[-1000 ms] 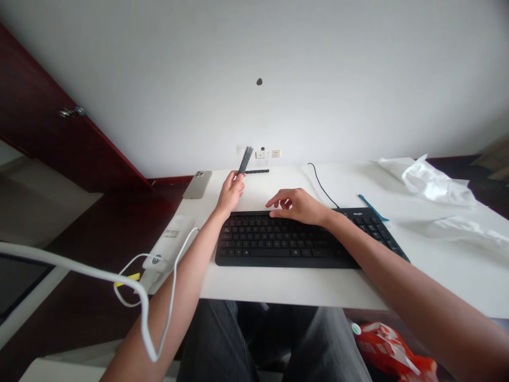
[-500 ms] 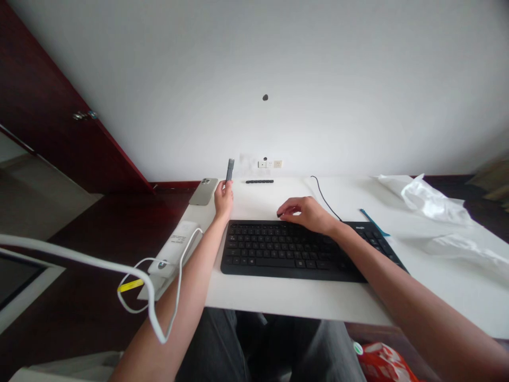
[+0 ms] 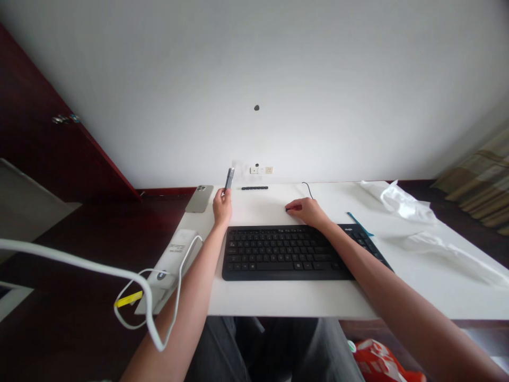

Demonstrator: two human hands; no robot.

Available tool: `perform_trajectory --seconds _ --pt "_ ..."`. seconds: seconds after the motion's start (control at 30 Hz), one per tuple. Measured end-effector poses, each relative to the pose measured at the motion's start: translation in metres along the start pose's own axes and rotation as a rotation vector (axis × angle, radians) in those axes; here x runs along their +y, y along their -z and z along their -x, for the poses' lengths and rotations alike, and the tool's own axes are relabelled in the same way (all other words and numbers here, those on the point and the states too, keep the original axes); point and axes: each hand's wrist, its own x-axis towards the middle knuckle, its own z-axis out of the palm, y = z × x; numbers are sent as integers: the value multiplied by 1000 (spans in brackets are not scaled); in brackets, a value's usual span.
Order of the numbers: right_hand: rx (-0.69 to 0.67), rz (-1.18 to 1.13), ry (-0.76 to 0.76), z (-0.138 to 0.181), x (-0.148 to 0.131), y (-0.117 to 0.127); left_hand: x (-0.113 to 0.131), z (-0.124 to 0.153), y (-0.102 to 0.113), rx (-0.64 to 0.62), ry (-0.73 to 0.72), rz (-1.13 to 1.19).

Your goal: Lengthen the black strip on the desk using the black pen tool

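My left hand (image 3: 222, 207) is closed around a slim grey stick-shaped object (image 3: 229, 179), held upright with a slight tilt; its exact kind is unclear. My right hand (image 3: 308, 211) pinches a small black piece (image 3: 288, 210), mostly hidden by the fingers, just beyond the back edge of a black keyboard (image 3: 278, 252). The right forearm passes over the keyboard's right part. Behind the hands, a black segmented strip (image 3: 255, 188) lies near the wall. A black cable (image 3: 307, 188) shows behind the right hand.
A phone (image 3: 199, 199) and a white power strip (image 3: 178, 246) with a looping white cord (image 3: 147, 297) lie at the left. To the right are a teal strip (image 3: 360, 223) and crumpled white plastic bags (image 3: 405, 204). Wall sockets (image 3: 261, 170) sit behind the table.
My right hand has moved slightly away from the keyboard's back edge, and its fingers have drawn closer together. The grey stick in my left hand leans a little more. The view has shifted slightly.
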Motion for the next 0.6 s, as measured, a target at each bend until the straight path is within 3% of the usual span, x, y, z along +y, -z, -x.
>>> perform_trajectory --seconds 0.17,0.6 --pt "40 8 -73 -18 3 2 1 2 0 12 -12 -60" --pt "13 70 -69 -116 0 -9 -1 2 -1 17 -57 -191"
